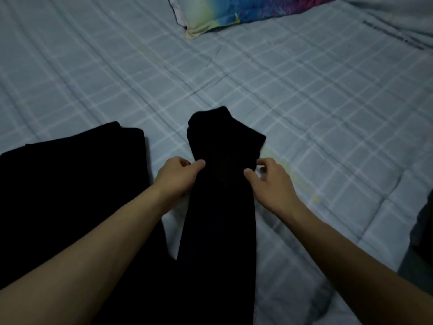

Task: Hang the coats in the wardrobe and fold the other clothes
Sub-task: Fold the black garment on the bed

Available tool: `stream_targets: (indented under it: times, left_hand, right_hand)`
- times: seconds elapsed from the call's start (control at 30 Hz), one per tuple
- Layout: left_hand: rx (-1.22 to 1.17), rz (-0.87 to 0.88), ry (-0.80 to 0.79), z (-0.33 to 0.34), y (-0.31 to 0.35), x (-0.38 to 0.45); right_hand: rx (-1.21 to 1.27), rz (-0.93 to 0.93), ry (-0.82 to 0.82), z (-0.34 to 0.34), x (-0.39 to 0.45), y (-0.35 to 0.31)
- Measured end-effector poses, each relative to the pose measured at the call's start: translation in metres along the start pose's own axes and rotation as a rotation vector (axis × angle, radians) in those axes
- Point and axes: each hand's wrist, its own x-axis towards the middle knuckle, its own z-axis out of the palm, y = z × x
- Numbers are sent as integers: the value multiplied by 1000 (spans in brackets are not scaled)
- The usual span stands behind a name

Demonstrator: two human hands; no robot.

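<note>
A long black garment [218, 207] lies on the bed [328, 113], running from the near edge of the view up to a bunched far end that rises slightly off the checked cover. The light is dim and the cloth is so dark that its kind cannot be told — it may be trousers or leggings. The left hand [178, 174] pinches the garment's left edge, thumb and fingers curled onto the cloth. The right hand [269, 179] sits at the opposite edge with its thumb on the fabric and its fingers curled just beside it; whether those fingers actually grip cloth is hard to make out. The two hands are apart, one on each side of the narrow strip.

To the left, touching the left forearm's side of the view, lies another black garment [77, 184] that looks flat and squared off — probably already folded, though I cannot be sure. A colourful pillow [234, 12] lies at the far end of the bed, well apart.

As a judgement: the folding part is under way, with this piece still long and unfolded. No wardrobe or coats show here, so how that part stands cannot be told.
</note>
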Motion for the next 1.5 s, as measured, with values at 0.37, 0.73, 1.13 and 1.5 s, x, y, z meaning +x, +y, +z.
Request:
stream_targets:
  times: [0.37, 0.73, 1.13, 1.5]
  left_hand:
    - [-42, -218, -505, -14, -59, -64]
    - [-324, 25, -195, -5, -67, -91]
    - [26, -72, -132, -5, -75, -64]
    - [-205, -104, -236, 14, -35, -28]
  right_hand:
    - [737, 266, -298, 38, -85, 19]
    - [1021, 261, -92, 38, -122, 3]
    - [803, 486, -102, 23, -102, 34]
    - [440, 128, -141, 16, -37, 16]
